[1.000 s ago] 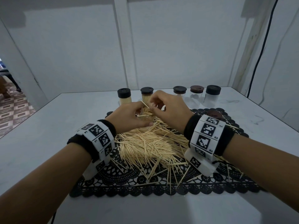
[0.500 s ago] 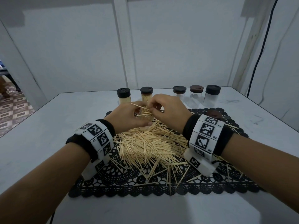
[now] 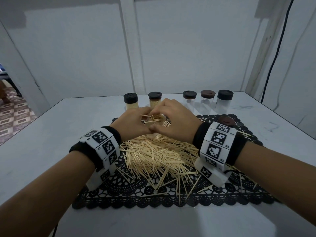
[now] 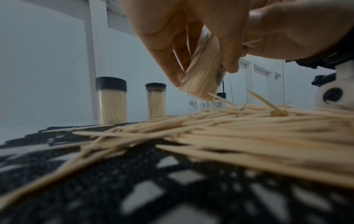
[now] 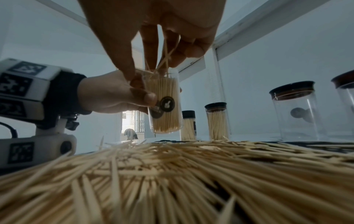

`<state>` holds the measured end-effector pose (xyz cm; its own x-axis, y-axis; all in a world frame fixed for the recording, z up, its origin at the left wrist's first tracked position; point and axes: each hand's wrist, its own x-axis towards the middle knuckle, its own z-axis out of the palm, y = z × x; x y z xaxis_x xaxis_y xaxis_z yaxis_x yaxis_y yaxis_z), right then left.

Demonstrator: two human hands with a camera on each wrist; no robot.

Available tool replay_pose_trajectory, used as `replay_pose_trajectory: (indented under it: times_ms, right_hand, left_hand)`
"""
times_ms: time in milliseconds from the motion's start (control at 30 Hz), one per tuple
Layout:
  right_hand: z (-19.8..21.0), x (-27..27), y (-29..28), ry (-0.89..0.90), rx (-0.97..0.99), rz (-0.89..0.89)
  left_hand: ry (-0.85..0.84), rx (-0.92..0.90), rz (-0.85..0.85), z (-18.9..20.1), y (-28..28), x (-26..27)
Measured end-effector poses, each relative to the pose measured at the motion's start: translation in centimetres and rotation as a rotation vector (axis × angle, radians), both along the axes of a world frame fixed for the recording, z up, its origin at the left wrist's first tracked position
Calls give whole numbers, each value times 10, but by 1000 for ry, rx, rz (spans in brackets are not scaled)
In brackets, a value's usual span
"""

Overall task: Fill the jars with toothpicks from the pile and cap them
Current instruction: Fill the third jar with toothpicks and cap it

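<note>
Gripping a nearly full open jar [image 5: 165, 104] in left hand [image 3: 131, 124] above the pile [image 3: 159, 154] mid-surface, right hand [image 3: 177, 120] pinching in toothpicks [image 5: 165, 58]; two filled capped jars [image 3: 130, 100] and three empty ones [image 3: 224, 101] waiting along far edge.

Head view: looking forward and down from above the tabletop's [image 3: 42, 134] near edge, facing the far edge. Left wrist view: sitting low, very near the toothpick pile [image 4: 249, 128], looking toward the far edge. Right wrist view: equally low, looking across the pile toward the far left corner. Sharing the held jar [image 5: 164, 103] and two filled jars [image 4: 112, 98].
</note>
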<state>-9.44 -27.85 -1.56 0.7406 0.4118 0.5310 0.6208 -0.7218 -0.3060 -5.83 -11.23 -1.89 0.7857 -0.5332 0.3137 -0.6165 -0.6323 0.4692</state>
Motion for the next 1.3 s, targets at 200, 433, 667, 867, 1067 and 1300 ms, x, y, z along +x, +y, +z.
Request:
replay_pose_trajectory:
  times_ms: [200,433,667,867,1067,1300]
  right_hand:
    - [0,1,1,-30,86,27]
    - [0,1,-1,4,273,42]
    - [0,4,3,-15,186,-4]
    - [-2,8,2,41,148,-59]
    - [0,5,-2,49,295,-18]
    - [-7,11,-2,-94,208,-5]
  left_hand:
    - [3,11,5,1,-3,-2]
    - [15,-3,7,0,-2,-2]
    - [28,-2,43,0,-3,-2]
    - [30,14,48,1,-3,-1]
    - [18,35,31,2,-2,-2]
    - [19,-16,36,1,-1,0]
